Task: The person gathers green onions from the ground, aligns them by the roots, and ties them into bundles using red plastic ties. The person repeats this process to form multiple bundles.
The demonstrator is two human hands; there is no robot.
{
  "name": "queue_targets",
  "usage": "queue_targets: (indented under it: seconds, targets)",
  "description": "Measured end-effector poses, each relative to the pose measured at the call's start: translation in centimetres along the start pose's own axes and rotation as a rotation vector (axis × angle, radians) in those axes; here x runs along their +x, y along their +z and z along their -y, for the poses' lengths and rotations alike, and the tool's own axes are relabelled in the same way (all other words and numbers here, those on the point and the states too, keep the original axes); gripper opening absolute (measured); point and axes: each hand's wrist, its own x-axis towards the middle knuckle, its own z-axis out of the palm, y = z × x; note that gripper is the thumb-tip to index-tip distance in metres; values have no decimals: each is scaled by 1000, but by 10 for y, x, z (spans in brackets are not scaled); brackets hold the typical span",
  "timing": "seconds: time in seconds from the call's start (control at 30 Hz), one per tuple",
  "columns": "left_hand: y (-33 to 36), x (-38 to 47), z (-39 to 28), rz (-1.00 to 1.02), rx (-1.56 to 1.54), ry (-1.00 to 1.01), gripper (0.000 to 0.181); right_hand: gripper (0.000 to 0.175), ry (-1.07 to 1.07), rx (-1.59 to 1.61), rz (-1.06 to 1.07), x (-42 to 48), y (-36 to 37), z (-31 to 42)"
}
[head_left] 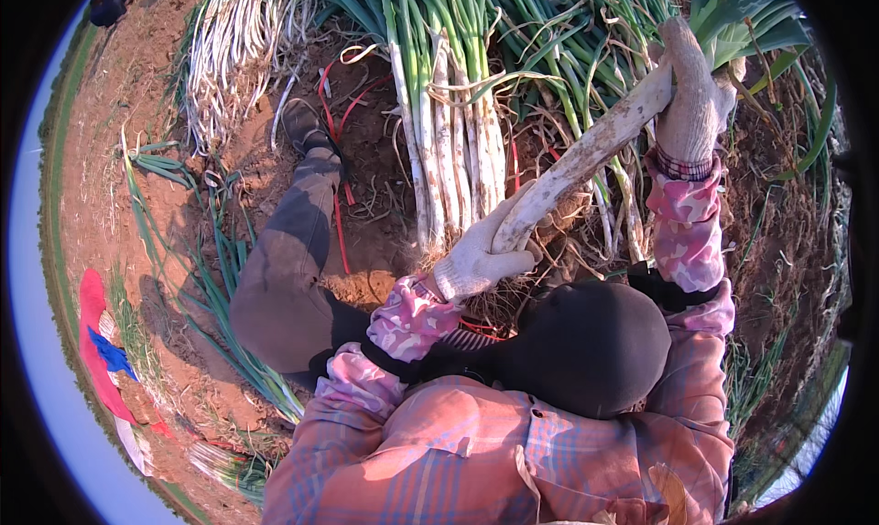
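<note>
My left hand (484, 257), in a pale knitted glove, grips the lower white end of one thick leek-like green onion (584, 161). My right hand (690, 85), gloved the same way, is closed around its upper part, where the broad green leaves (755, 24) spread out. The stalk slants up to the right, with soil stains on its white shaft. Just above and left of my left hand lies a row of long green onions (453, 147), roots towards me. More green onions (570, 65) lie behind the stalk.
A bundle of thinner onions (233, 65) lies at the upper left. Red ties (336, 202) rest on the brown soil beside my boot (305, 123). Loose onions (233, 326) lie left of my bent leg. Red and blue cloth-like pieces (103, 346) are at the far left.
</note>
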Motion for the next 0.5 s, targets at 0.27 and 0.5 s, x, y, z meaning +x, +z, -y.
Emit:
queue_targets:
  seconds: [0.27, 0.5]
  targets:
    - [-76, 20, 54, -402, -454, -106, 37, 80, -481, -653, 382, -33, 172, -117]
    - [-90, 26, 90, -575, -489, -234, 33, 92, 125, -246, 692, -65, 138, -239]
